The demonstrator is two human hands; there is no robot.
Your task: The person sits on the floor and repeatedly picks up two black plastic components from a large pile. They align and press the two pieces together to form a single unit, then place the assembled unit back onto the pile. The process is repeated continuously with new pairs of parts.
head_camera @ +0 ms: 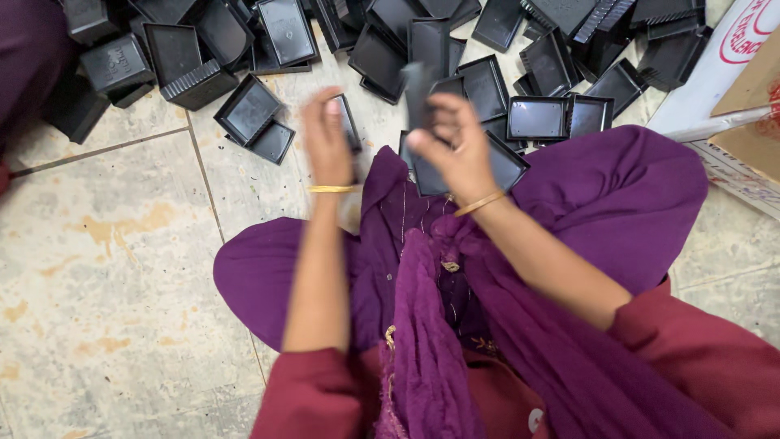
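Beige stone floor tiles (114, 268), stained with yellowish patches and crossed by dark grout lines, fill the left of the view. Purple cloth (617, 195) spreads over the seated person's lap. Along the top edge lies a heap of black plastic trays (455, 41), with a cardboard box (751, 106) at the far right. The right hand (455, 150), fingers curled, pinches a small black plastic piece (418, 93) above the lap. The left hand (327, 138) is blurred, fingers loosely together; whether it holds anything cannot be told.
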